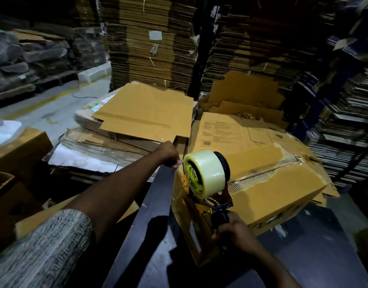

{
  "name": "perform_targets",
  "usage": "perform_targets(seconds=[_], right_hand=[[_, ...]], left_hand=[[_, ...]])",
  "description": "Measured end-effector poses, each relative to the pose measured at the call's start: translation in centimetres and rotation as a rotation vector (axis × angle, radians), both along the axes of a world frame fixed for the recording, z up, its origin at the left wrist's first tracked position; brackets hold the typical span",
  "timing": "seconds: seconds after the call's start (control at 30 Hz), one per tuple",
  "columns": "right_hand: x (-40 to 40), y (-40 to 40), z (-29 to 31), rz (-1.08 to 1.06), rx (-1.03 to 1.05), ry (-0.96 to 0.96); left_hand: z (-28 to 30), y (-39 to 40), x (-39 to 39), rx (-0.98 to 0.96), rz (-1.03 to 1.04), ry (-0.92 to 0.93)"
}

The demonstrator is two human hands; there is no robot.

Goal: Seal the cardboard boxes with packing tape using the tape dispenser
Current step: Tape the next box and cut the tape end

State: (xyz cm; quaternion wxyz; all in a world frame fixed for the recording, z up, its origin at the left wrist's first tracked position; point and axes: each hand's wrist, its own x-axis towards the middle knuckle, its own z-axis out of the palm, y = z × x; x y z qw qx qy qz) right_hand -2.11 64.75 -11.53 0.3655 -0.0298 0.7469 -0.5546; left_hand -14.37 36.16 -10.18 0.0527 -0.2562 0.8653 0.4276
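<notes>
The cardboard box (262,183) lies on the dark worktop (303,246), its top seam seemingly taped already. The right hand (234,231) grips the tape dispenser (208,179) at the near-left edge; the left hand (168,153) pinches the far corner, perhaps the tape end. The side run remains.

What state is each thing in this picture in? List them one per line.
Cardboard box: flaps closed, top seam taped, lying on the dark table.
Tape dispenser: loaded, at the box's near corner.
Tape roll: nearly full.
Right hand: grips the dispenser handle.
Left hand: fingers curled at the box's far corner.
Flattened carton: unfolded, on a stack.
</notes>
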Motion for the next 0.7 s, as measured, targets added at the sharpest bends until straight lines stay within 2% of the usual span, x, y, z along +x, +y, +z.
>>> perform_targets(seconds=[0.07, 0.23, 0.43, 0.7], right_hand=[[-0.4, -0.1, -0.3, -0.007, -0.056, -0.014], [-1.3, -0.8, -1.4, 0.003, -0.034, -0.005], [-1.9, -0.8, -2.0, -0.006, -0.008, -0.037], [-1.9, -1.0, -1.7, 0.006, -0.045, -0.045]], left_hand=[[-0.6, -0.3, -0.1, -0.047, 0.002, -0.01], [-1.8, -0.3, 0.6, -0.226, 0.008, 0.019], [-3.3, -0.8, 0.1, -0.15, 0.074, 0.056], [-5.0, -1.5, -0.8, 0.057, 0.194, 0.177]])
